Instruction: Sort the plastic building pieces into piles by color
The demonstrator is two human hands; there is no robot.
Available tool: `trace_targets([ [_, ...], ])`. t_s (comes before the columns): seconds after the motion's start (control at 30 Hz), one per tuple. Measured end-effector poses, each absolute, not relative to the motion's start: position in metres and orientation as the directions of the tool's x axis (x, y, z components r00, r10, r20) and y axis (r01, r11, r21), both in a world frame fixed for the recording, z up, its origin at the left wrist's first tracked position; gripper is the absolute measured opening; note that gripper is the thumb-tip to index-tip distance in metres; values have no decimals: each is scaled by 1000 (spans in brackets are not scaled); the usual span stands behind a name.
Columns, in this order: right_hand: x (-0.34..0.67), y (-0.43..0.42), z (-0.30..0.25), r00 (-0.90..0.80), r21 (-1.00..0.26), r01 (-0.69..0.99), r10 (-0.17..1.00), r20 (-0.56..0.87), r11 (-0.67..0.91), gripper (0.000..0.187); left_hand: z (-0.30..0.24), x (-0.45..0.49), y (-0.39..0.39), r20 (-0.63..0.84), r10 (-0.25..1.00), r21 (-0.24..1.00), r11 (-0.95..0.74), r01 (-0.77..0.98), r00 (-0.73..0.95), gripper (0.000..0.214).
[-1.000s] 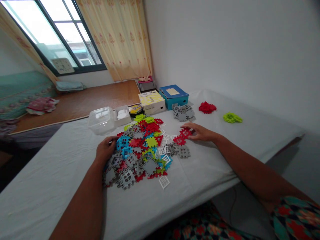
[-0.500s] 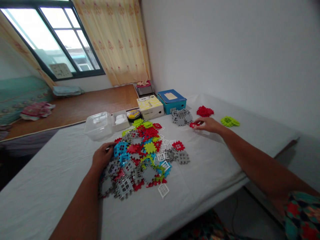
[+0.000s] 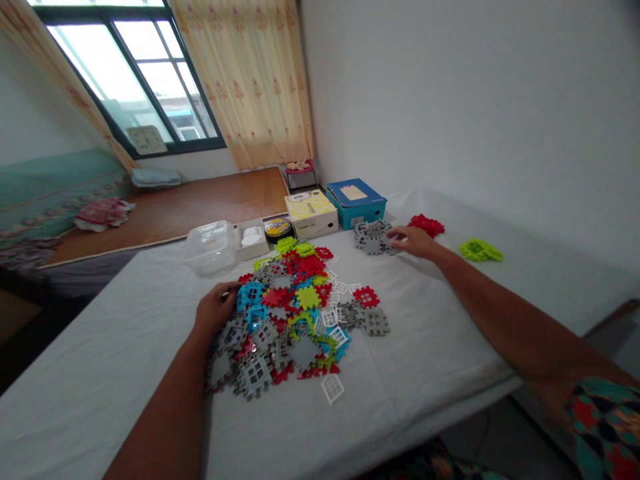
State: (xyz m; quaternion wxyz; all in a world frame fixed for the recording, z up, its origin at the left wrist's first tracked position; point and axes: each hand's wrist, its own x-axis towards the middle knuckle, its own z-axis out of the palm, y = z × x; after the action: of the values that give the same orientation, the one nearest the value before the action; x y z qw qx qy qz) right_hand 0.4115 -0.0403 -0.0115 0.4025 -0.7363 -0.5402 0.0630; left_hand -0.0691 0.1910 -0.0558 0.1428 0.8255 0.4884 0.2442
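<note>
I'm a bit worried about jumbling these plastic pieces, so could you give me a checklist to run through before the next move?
1. Left hand at the mixed pile: ok, by the blue pieces.
2. Right hand free of pieces: cannot tell; its grip is hidden beside the gray pile.
3. Red pile fully visible: not ok, partly behind the right hand.
4. Red pile apart from the lime-green pile: ok, a gap shows.
5. Mixed pile all one color: not ok; gray, red, blue and green mingle.
6. Nearest white window piece off the mixed pile: ok, lying separately.
</note>
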Motion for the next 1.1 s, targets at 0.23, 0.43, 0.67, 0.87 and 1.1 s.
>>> trace_targets([
  [0.23,353,-46,-33,-461,-643,660,885,64,390,51,-57,-69,190,261,873,487,-487,725,411,37],
  [0.43,359,-51,-35,-345,-662,706,938,-12,251,51,-59,-70,192,278,866,473,-501,725,417,37],
  [0.67,358,-53,-36,-397,-633,690,915,73,351,51,-57,-69,190,260,877,466,-481,743,405,37],
  [0.87,380,-57,-28,-237,-751,643,972,-5,153,48,-57,-71,194,257,878,453,-479,752,404,39],
  [1.1,470,-59,-46,587,-763,630,732,346,-143,46,-55,-72,195,247,884,451,-468,760,398,44],
])
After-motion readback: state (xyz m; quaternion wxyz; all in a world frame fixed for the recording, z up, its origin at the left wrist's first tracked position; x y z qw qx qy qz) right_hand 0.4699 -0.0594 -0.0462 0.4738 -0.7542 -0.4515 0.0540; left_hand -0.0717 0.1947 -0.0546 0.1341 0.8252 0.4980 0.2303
